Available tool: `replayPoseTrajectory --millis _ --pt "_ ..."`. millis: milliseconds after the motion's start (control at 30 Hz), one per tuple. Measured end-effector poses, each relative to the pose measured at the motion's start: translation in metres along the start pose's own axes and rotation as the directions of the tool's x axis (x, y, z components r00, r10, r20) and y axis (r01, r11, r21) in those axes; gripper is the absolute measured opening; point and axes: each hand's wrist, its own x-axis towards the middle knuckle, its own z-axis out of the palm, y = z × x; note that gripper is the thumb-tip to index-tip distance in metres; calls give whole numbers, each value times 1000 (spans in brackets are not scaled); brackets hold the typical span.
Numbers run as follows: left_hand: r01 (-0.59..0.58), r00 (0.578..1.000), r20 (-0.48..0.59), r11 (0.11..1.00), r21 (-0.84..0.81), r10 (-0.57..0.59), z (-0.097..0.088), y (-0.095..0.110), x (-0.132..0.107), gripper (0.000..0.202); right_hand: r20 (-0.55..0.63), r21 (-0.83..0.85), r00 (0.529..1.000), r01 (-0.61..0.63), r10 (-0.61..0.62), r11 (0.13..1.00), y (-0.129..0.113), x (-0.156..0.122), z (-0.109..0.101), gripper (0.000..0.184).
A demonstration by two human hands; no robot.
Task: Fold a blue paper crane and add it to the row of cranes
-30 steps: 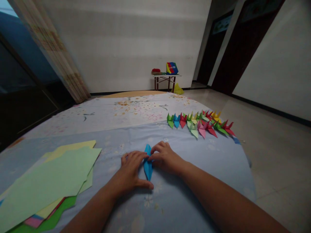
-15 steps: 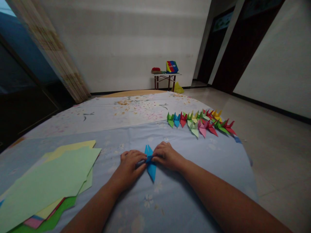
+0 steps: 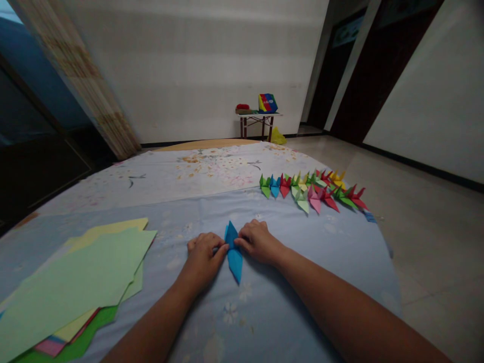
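- Head view: left hand (image 3: 206, 253) pinches the left edge of the blue folded paper (image 3: 235, 264).
- Right hand (image 3: 259, 243) pinches its right edge.
- The paper lies between them on pale cloth (image 3: 264, 322).
- Leftward, stacked sheets (image 3: 86, 272); farther right, folded paper birds (image 3: 314, 201).

Dim, underexposed overall; small bright bluish patch top left, top-right corner dark. Faint horizontal banding on the wall (image 3: 196, 65). Soft shadows under the hands (image 3: 204, 254) (image 3: 260, 242), dull sheen on the floor (image 3: 434, 242). Wide-angle lean on the doors (image 3: 381, 75), lettering on the far box (image 3: 267, 103) too soft to read
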Motion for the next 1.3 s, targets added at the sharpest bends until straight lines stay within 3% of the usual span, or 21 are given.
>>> replayPoseTrajectory --millis 167,700,1300 --pt "69 997 -33 998 1 -69 2 3 -1 18 6 -13 999 -41 41 999 -2 3 4 25" --pt "148 982 -132 987 63 -139 15 2 -1 20 -47 43 988 -143 145 989 -7 6 7 22" --pt "201 975 -109 977 74 -192 12 5 0 23 -60 79 987 -144 149 986 -9 2 7 26"
